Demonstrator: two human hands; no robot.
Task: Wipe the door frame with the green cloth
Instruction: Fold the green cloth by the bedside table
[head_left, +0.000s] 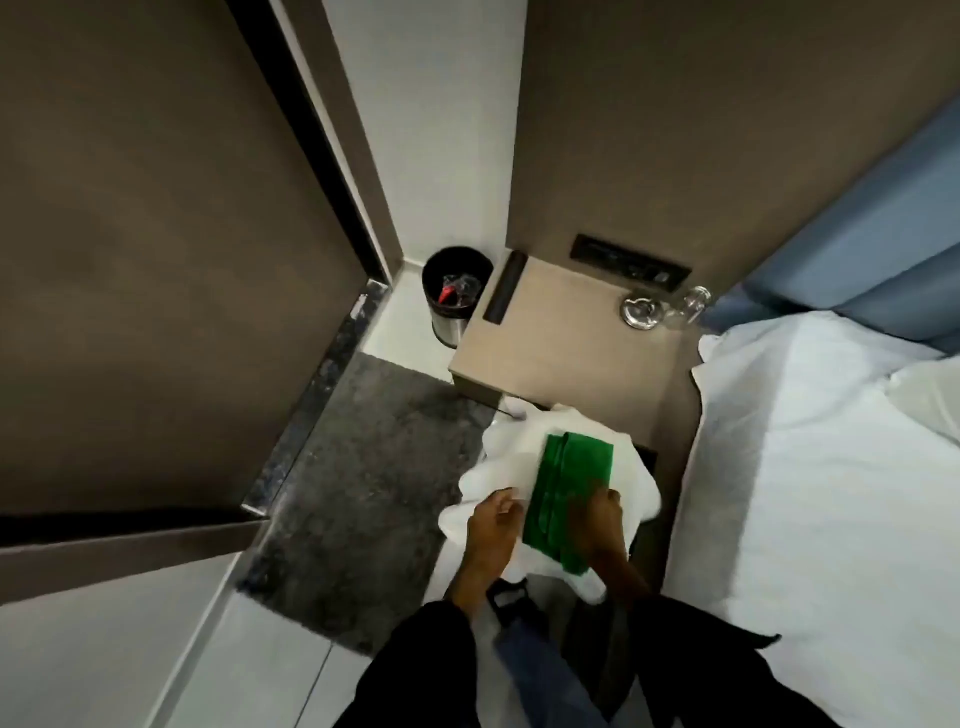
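Note:
A folded green cloth (563, 493) lies on top of a white cloth (511, 457) that I hold low in front of me. My left hand (493, 530) grips the white cloth at the green cloth's left edge. My right hand (602, 519) presses on the green cloth's right side, fingers closed on it. The brown door (156, 260) with its dark frame edge (306, 135) stands to the left, apart from both hands.
A grey mat (363, 467) covers the floor by a dark stone threshold (317, 395). A black bin (454, 291) stands in the corner beside a beige bedside table (561, 353) holding an ashtray (641, 312) and a glass (693, 304). A white bed (810, 493) fills the right.

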